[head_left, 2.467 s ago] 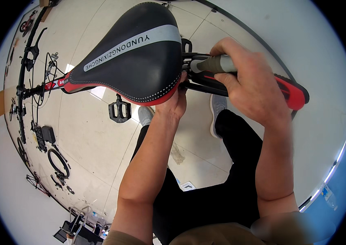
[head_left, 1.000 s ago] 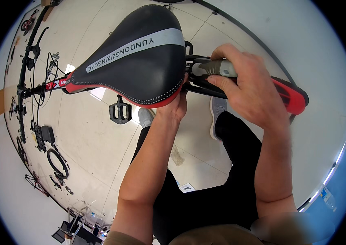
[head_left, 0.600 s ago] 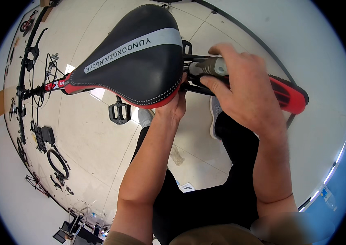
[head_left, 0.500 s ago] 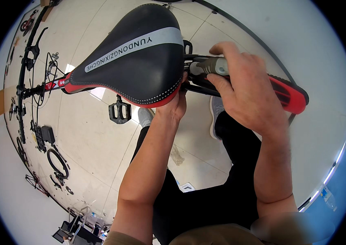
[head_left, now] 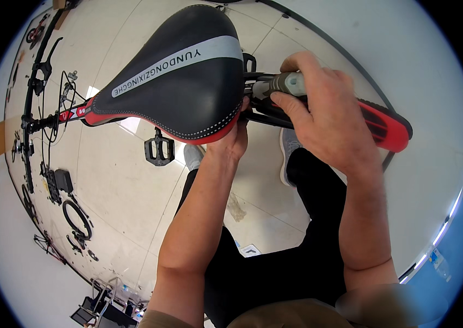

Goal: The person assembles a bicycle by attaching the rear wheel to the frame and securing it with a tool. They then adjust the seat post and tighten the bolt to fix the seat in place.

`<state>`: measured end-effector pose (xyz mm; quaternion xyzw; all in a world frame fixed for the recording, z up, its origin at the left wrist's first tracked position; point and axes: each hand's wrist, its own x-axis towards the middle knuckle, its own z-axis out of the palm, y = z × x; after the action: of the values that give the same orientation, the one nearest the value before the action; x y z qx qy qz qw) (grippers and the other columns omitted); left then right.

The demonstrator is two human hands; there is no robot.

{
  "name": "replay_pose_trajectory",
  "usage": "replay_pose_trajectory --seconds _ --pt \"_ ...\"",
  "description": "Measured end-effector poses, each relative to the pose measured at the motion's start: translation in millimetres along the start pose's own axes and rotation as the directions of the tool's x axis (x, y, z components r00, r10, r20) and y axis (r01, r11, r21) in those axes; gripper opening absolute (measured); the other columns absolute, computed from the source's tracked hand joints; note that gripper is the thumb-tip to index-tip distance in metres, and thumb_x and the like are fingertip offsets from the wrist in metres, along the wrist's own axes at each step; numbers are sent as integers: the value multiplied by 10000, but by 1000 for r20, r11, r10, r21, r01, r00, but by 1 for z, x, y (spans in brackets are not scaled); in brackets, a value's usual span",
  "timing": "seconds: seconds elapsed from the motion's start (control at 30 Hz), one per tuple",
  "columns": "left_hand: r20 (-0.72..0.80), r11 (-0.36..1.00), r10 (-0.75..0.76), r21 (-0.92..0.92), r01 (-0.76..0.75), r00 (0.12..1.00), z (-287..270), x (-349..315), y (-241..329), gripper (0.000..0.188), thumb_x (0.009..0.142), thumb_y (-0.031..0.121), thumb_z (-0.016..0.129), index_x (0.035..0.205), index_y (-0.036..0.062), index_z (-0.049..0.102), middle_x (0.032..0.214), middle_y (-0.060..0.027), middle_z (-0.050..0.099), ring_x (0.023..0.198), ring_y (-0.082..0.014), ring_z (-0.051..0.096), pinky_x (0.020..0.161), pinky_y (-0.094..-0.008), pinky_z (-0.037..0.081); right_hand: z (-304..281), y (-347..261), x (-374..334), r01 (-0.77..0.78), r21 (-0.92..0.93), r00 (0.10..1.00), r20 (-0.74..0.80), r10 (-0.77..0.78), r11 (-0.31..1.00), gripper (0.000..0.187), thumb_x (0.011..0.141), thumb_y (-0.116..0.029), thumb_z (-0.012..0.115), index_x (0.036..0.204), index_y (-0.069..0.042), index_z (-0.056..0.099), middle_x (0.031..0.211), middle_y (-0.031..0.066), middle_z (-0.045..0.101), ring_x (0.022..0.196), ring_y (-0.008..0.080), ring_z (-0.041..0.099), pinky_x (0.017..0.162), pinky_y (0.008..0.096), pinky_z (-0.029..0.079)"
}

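A black bicycle saddle [head_left: 179, 104] with a grey stripe and red edge fills the upper middle. My left hand [head_left: 231, 143] reaches beneath its rear edge, fingers curled up close to the saddle's back; most of what they grip is hidden. To the right, my right hand [head_left: 332, 115] is closed around a grey-green tool handle [head_left: 289, 85], thumb along its near side. That handle resembles a screwdriver's and points left, toward the space just behind the saddle. Its working tip is hidden. The red rear mudguard [head_left: 390, 131] extends past my right hand.
A black pedal [head_left: 159, 150] sticks out below the saddle. Handlebars [head_left: 29, 123] with loose cables stand at the left. Several bike parts, including a black ring-shaped part [head_left: 77, 218], lie on the tiled floor. A chair [head_left: 106, 309] is at the lower left.
The tool handle has turned a little in my right hand, and the thumb has shifted left. The saddle and my left hand have drifted slightly left in view.
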<state>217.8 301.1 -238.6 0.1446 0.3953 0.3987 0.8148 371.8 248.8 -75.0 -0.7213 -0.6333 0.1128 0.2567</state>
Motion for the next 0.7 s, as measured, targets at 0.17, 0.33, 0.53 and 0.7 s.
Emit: replay_pose_trajectory --seconds 0.17,0.33,0.53,0.7 --pt "33 998 -20 -56 22 999 -10 5 0 204 956 -27 583 1142 23 646 1018 -39 638 963 -147 585 924 -315 446 -5 -3 6 -158 37 978 146 151 987 289 894 -223 733 1024 -3 599 653 137 645 741 339 639 933 449 403" --pt "25 999 -26 -40 27 999 -5 1 2 222 945 -45 577 1151 17 631 1033 -47 627 985 -157 579 936 -317 446 -2 -6 3 -75 -67 995 67 79 995 305 893 -242 752 1027 -12 605 733 148 665 774 338 633 935 457 414" --pt "36 1000 -5 -30 6 999 -4 0 2 217 941 -50 573 1138 24 628 1020 -41 623 957 -150 570 911 -325 448 -4 -5 2 -38 -70 996 77 43 997 288 896 -236 751 1033 -23 614 757 143 664 802 334 617 958 437 406" --pt "-2 1000 -20 -14 20 1000 2 -3 5 196 943 -52 581 1111 27 642 997 -37 623 912 -140 563 891 -318 449 -4 -5 5 -99 -53 989 104 104 994 256 883 -199 743 1016 -20 617 721 130 651 796 334 616 957 444 396"
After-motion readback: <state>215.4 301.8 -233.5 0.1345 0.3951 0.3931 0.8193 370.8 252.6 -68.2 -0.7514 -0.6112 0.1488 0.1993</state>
